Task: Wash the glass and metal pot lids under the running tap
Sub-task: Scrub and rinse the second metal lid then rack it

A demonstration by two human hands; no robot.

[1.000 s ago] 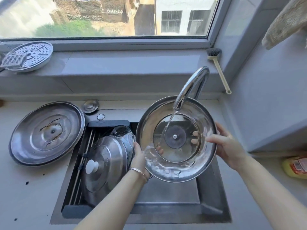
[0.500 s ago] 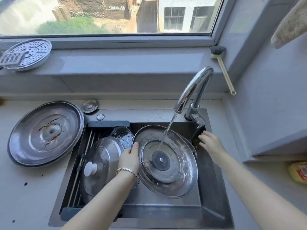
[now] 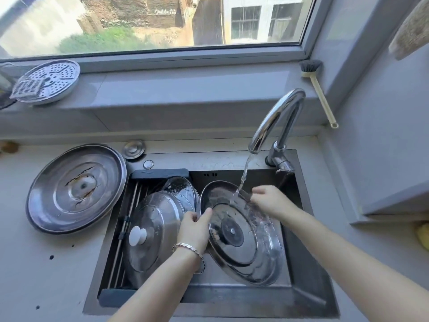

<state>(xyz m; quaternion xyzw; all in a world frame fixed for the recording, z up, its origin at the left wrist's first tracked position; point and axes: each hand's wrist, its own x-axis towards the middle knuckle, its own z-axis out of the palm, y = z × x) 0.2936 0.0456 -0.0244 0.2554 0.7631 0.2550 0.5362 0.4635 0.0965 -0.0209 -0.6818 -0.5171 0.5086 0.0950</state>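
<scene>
Rinsing step in hand. Glass-and-metal lid [image 3: 241,233] held tilted inside the sink [image 3: 308,263], underside up, under the stream from the tap [image 3: 276,119]. Left hand [image 3: 195,231] clamped on the lid's left rim, thumb over the edge; right hand [image 3: 271,201] laid on the upper rim where the water lands, fingers loosely curled, apparently rubbing rather than gripping. Next move, by judgement: turn the lid so the stream reaches the lower, still unwetted arc, keeping a firm hold on the slick rim.

Washed or waiting lids stacked in the rack [image 3: 130,228] at the sink's left: metal lid with white knob [image 3: 148,233] foremost, further lids [image 3: 181,191] behind it. Large metal lid [image 3: 74,187] flat on the table [image 3: 34,263], left of the sink, beside a small sink plug [image 3: 133,148]. On the window ledge [image 3: 185,89]: perforated steamer plate [image 3: 51,81] at left, dish brush [image 3: 318,89] leaning at right. Daylight through the window [image 3: 162,22].
</scene>
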